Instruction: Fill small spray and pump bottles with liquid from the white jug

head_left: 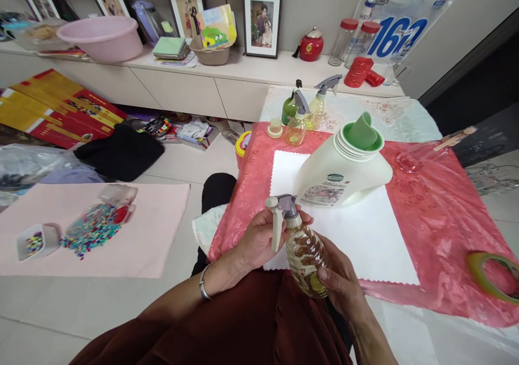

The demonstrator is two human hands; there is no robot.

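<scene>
Gripping the sprayer head (288,208), apparently already seated, the left hand (259,238) sits beside the right hand (341,273) holding the bottle (305,254), while the far jug (340,165) stands uncapped.

Cloth-covered table (409,121): red plastic sheet (450,219) | on plastic: scalloped white mat (373,251), yellowish spray bottle (295,131), small pale cup (275,127), tape roll (476,267) | on mat: cream jug (357,173), upright | low white cabinet (174,86): pink basin (101,39), red lidded jar (311,47), framed photo (262,24) | pink sheet (158,213): white square bowl (26,244), loose multicoloured small pieces (93,230)
</scene>
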